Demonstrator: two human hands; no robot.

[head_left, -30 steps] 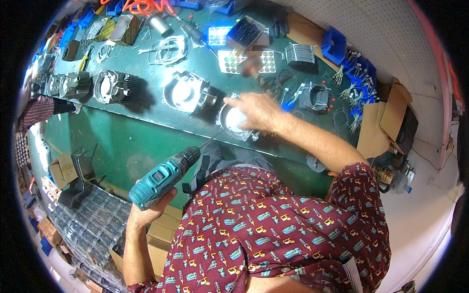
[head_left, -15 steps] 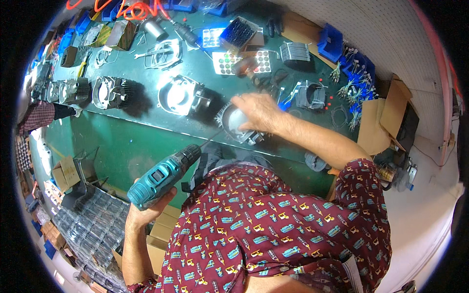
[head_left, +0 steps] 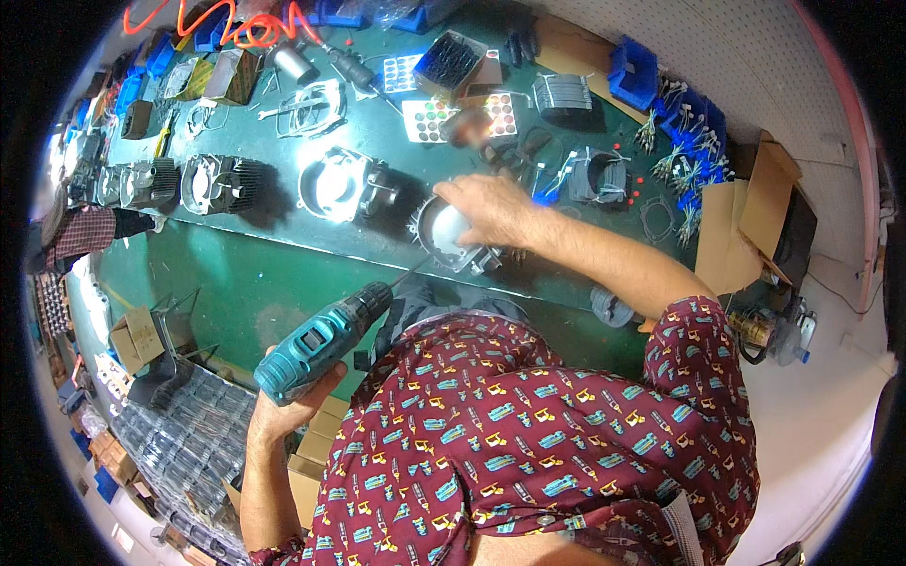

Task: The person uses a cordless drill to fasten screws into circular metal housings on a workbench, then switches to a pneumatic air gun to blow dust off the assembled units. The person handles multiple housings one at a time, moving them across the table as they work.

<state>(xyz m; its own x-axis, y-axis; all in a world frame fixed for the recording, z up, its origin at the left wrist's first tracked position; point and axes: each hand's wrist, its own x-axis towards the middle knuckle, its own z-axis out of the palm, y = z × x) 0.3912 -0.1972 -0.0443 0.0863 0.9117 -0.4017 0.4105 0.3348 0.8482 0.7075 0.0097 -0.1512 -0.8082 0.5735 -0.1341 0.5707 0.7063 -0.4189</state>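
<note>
My left hand (head_left: 304, 404) is closed around the grip of a teal cordless drill (head_left: 319, 345), held low in front of my shirt. Its long thin bit (head_left: 411, 272) points up and right, with the tip at the near left edge of a round grey metal housing (head_left: 442, 224). That housing lies on the green bench by its front edge. From the right, my right hand (head_left: 486, 208) reaches over it, with fingers and thumb curled on its rim. Whether the bit touches a screw is too small to tell.
More metal housings (head_left: 338, 184) stand in a row to the left. Behind are sticker sheets (head_left: 429, 121), a box of black parts (head_left: 456, 62) and a grey finned cylinder (head_left: 563, 92). Blue bins with wires (head_left: 694, 141) and an opened carton (head_left: 731, 226) are at right. Another person's sleeve (head_left: 83, 231) shows far left.
The drill has shifted slightly toward the housing, its bit still at the near left edge. My right hand stays on the housing. The whole view has moved a little.
</note>
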